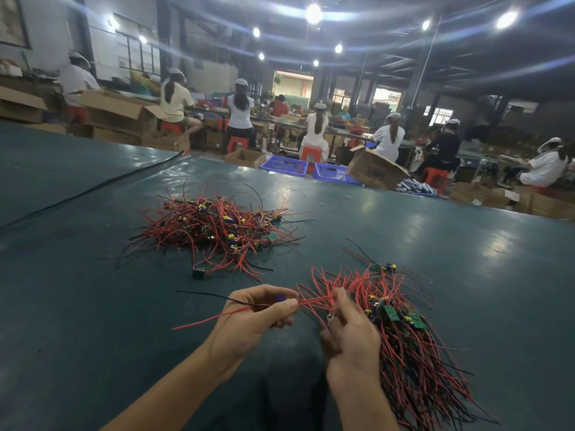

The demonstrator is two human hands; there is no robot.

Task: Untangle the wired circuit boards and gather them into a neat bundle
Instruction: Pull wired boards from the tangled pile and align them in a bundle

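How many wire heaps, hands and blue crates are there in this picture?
Wire heaps: 2, the tangled pile and the bundle
Hands: 2, the left hand pinching wires, the right hand holding the bundle
Blue crates: 2, left crate, right crate
Total: 6

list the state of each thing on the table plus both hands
left hand: pinches one wired board
right hand: grips the sorted bundle
wired board: lifted, wires trailing left
sorted bundle: wires roughly aligned, boards grouped
tangled pile: knotted, apart from both hands
stray part: alone beside the tangled pile
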